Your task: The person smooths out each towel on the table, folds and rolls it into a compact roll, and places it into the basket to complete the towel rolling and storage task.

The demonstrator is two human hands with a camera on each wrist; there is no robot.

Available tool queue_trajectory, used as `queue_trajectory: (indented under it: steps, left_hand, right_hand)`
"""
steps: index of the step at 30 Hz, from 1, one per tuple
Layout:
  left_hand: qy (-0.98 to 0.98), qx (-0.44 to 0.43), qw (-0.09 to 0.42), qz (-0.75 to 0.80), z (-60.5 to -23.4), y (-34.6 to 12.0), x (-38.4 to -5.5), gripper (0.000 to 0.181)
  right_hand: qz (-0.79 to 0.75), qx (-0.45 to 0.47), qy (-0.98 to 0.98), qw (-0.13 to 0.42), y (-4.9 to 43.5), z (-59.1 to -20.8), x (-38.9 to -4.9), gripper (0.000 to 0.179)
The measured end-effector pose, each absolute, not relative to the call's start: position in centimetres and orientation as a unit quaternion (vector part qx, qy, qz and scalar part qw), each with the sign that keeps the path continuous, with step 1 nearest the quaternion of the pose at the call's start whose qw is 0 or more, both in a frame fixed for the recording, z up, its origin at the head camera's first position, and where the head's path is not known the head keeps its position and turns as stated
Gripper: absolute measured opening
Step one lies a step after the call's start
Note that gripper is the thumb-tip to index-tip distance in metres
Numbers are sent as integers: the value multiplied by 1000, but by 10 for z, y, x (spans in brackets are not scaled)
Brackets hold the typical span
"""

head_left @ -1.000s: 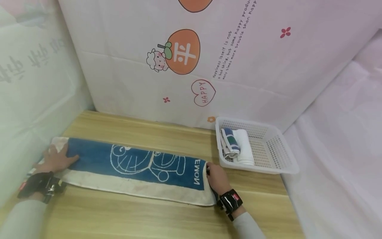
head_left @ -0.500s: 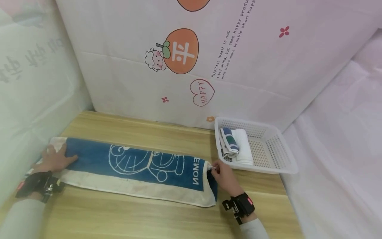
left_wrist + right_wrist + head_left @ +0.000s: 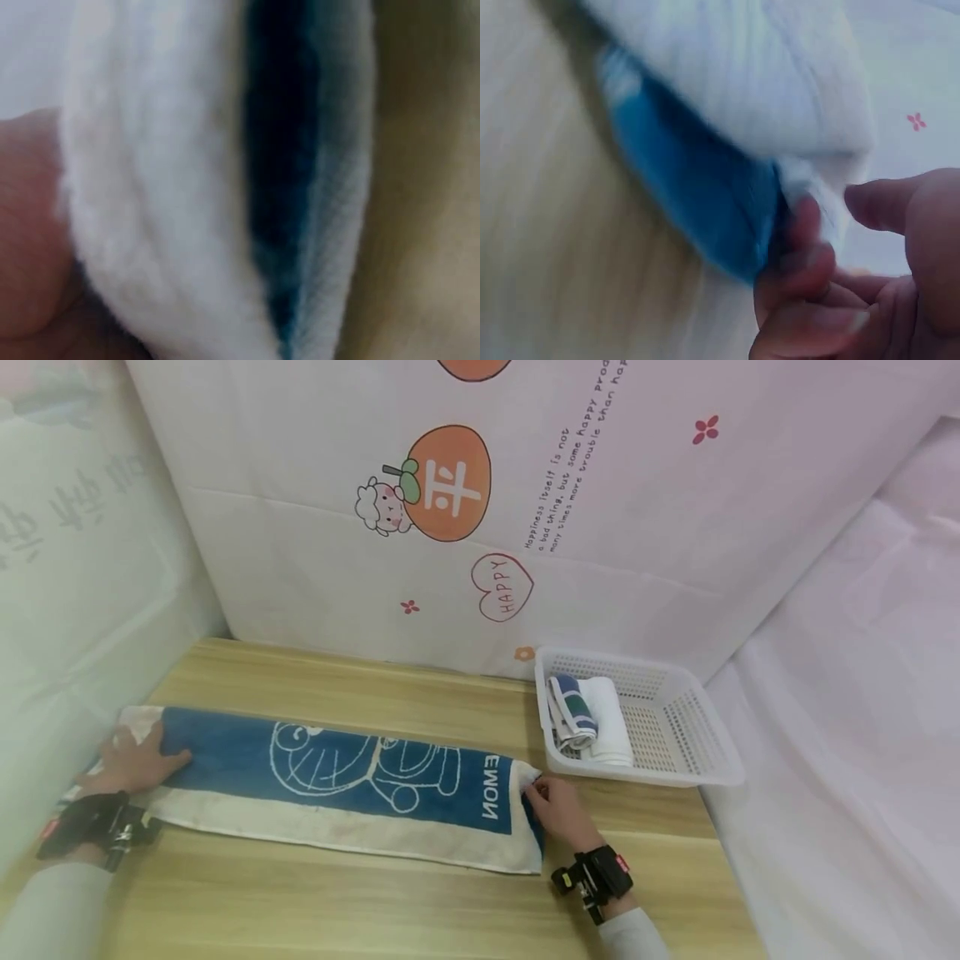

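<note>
A long folded towel (image 3: 330, 777), blue with a white border, a white cartoon outline and mirrored letters, lies across the wooden table. My left hand (image 3: 135, 760) rests on its left end with fingers spread; the left wrist view shows the layered white and blue edge (image 3: 172, 180) close up beside part of that hand. At the right end, my right hand (image 3: 564, 812) holds the far corner of the towel. In the right wrist view, its curled fingers (image 3: 799, 281) are at the corner, beside the open blue fold (image 3: 697, 172), with the thumb (image 3: 885, 204) close by.
A white plastic basket (image 3: 701, 727) stands at the back right of the table (image 3: 352, 910). Inside it lie a rolled white towel (image 3: 609, 722) and a rolled blue, green and white towel (image 3: 573, 710). Printed white cloth (image 3: 315, 577) hangs behind and at both sides.
My right hand has drawn out of the fold at the towel's right end and now holds the far corner, which lies spread further out. The left hand stays in place.
</note>
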State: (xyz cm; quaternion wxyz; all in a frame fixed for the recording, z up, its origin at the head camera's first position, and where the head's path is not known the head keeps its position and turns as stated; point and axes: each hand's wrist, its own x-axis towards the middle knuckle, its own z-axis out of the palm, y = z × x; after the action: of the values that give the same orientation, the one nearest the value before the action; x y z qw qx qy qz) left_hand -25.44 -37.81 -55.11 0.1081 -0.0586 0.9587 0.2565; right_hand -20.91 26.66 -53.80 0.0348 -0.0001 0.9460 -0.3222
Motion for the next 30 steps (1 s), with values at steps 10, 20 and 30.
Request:
queue_trajectory:
  steps: [10,20,30]
  left_hand:
    - [959,-66,101,257,-551,-378,-249,98]
    - [967,-63,66,238,-558,-391,-246,99]
    - [979,2,4,204,-535,-391,-216,67]
  right_hand:
    - [-359,17,932,33,268,-538,-216,27]
    - [-320,44,946,34,278,-539,-212,18]
    - [-264,-42,962,-56,239,-506,-175,51]
